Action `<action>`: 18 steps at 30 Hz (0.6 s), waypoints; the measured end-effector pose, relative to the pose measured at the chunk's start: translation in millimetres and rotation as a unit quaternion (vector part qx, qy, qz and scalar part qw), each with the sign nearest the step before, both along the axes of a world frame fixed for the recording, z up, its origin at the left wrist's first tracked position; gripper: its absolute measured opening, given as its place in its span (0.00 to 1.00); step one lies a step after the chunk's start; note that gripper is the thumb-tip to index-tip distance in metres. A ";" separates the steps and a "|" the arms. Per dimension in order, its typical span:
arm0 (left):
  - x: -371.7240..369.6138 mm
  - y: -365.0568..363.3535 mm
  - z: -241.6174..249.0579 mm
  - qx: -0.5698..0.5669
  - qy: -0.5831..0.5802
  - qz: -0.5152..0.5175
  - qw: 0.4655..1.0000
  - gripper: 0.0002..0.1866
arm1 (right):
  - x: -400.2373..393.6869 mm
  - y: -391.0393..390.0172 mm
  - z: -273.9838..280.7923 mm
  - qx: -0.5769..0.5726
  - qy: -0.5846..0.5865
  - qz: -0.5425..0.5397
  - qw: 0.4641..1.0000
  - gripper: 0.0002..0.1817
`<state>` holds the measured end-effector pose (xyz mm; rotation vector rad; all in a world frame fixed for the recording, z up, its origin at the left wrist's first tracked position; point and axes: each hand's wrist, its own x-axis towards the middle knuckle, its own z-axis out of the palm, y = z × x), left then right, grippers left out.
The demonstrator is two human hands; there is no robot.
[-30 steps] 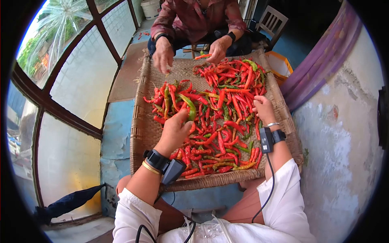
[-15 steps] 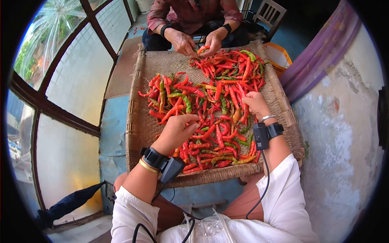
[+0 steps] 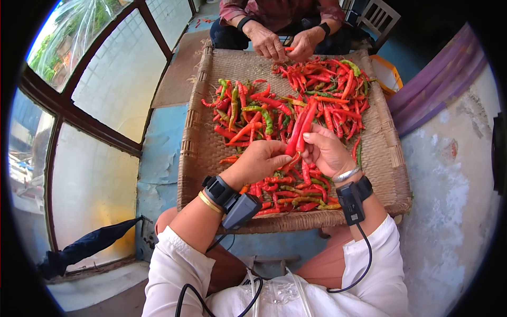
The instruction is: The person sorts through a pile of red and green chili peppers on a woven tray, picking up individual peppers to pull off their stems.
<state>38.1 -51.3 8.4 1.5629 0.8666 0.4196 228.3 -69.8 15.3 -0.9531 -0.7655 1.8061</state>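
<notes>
A wide woven tray (image 3: 200,153) carries a heap of red and green chili peppers (image 3: 317,90). My left hand (image 3: 259,161) and my right hand (image 3: 325,150) meet over the tray's near middle. Both pinch the stem ends of two long red chilies (image 3: 303,124) that point up and away from me. Across the tray another person's two hands (image 3: 285,45) work together on a small red chili at the far edge.
The tray rests on my knees and reaches to the other person. A large arched window (image 3: 105,90) fills the left side. A rough plastered wall (image 3: 459,185) stands close on the right, with purple cloth (image 3: 438,90) and an orange-rimmed container (image 3: 388,74) beyond.
My right hand came back from the pile with long red chilies. My left hand let go of the green chili and moved right to join it. The view shifted.
</notes>
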 end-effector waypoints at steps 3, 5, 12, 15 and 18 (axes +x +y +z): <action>1.1 0.6 -8.0 0.015 0.010 0.016 1.000 0.09 | 1.3 2.4 -8.0 0.015 -0.056 0.002 0.998 0.06; -0.6 2.4 -4.7 0.030 0.028 0.014 0.999 0.09 | 0.9 3.8 -9.8 0.035 -0.112 -0.009 0.993 0.05; -6.4 7.3 -3.2 0.042 0.104 0.079 0.991 0.09 | 21.3 4.5 -7.2 0.004 -0.171 -0.126 0.977 0.06; -6.6 14.3 -9.4 0.051 -0.103 0.202 0.973 0.17 | 19.1 2.7 -7.9 0.004 -0.174 -0.071 0.982 0.07; -4.0 10.7 3.5 0.113 -0.052 0.293 0.948 0.21 | 11.0 0.7 -8.3 -0.005 -0.157 -0.047 0.987 0.09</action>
